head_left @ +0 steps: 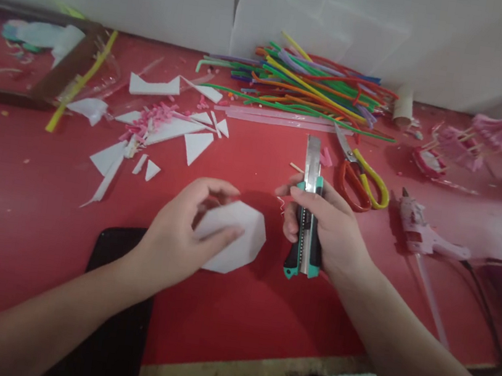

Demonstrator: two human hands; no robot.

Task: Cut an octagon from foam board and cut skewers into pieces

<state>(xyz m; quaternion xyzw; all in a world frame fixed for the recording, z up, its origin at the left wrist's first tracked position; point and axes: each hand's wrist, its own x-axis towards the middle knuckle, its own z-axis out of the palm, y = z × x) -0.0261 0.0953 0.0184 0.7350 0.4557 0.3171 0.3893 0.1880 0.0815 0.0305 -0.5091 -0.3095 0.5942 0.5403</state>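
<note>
My left hand point(184, 228) grips a white many-sided foam board piece point(244, 237), its thumb lying across the top face and the fingers behind the far edge. In my right hand point(330, 224) is a green and black utility knife point(306, 227), held upright with its wide metal blade end pointing away from me. The knife is apart from the foam piece, a short gap to its right. Beyond my left hand lie white foam offcuts point(198, 145) and small pink scraps point(151, 121). Scissors point(364, 179) with red and yellow handles rest just beyond my right hand.
A bundle of coloured pipe cleaners point(312, 84) lies at the back by the wall. On the right are a glue gun point(418, 227) with its cord and a pink frilled craft piece point(462, 146). A black flat object point(121, 244) sits under my left forearm.
</note>
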